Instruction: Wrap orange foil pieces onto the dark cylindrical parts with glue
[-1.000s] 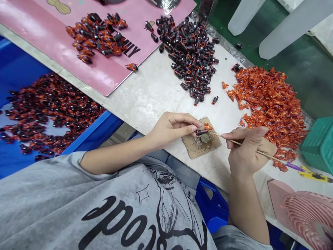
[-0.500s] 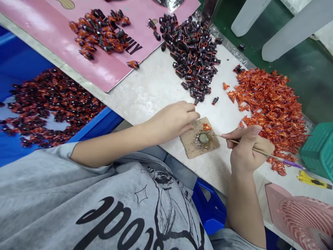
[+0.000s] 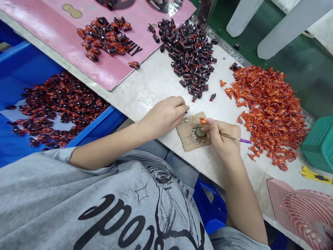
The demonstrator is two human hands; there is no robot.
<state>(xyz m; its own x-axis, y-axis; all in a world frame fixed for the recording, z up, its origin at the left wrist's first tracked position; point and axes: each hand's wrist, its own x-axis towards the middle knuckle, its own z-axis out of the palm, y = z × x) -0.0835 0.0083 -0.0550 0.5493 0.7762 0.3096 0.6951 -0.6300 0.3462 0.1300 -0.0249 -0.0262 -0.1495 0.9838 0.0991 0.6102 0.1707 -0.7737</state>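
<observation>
My left hand [image 3: 168, 116] is closed at the left edge of a cardboard square [image 3: 188, 139]. A small dark piece, mostly hidden, peeks out at its fingertips. My right hand [image 3: 225, 139] grips a thin wooden stick with a purple end [image 3: 244, 140]; its fingertips cover the stick's other end. Those fingers reach over a bottle cap [image 3: 199, 132], which sits on the speckled, shiny cardboard. Touching or close to the right fingertips is an orange flame-shaped piece [image 3: 203, 120] at the cardboard's far edge.
Beyond my hands lie a heap of black tubular pieces [image 3: 189, 48] and, to the right, a heap of orange pieces [image 3: 270, 107]. Joined black-and-orange pieces lie on a pink sheet [image 3: 109, 78] and in a blue bin [image 3: 91, 125]. A green basket [image 3: 318, 142], yellow cutter [image 3: 314, 174] and pink fan [image 3: 307, 211] stand right.
My right hand has moved left with the stick, from beside the cardboard to over the bottle cap. My left hand has drawn back slightly from the black heap.
</observation>
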